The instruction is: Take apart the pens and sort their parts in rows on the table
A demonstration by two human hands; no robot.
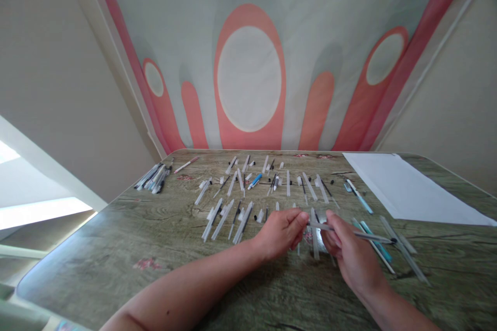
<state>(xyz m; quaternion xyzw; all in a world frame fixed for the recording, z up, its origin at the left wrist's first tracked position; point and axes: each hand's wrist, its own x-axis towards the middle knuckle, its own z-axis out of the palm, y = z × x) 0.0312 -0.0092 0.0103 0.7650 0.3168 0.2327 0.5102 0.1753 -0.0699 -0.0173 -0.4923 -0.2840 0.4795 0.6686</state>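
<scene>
My left hand (282,231) and my right hand (349,253) meet low over the middle of a wood-patterned table (155,238). Both pinch one slim clear pen (357,234) that lies crosswise. My left fingers close on its left tip. My right hand wraps round its middle, and the dark-tipped end sticks out to the right. Many taken-apart pen parts (233,214) lie in rows just beyond my hands: clear barrels, caps, thin refills.
A bundle of whole pens (153,178) lies at the far left, with a pink pen (185,165) beside it. One blue pen (254,181) sits mid-table. Teal pens (375,240) lie right of my hands. A white sheet (411,191) covers the far right. A wall hanging hangs behind.
</scene>
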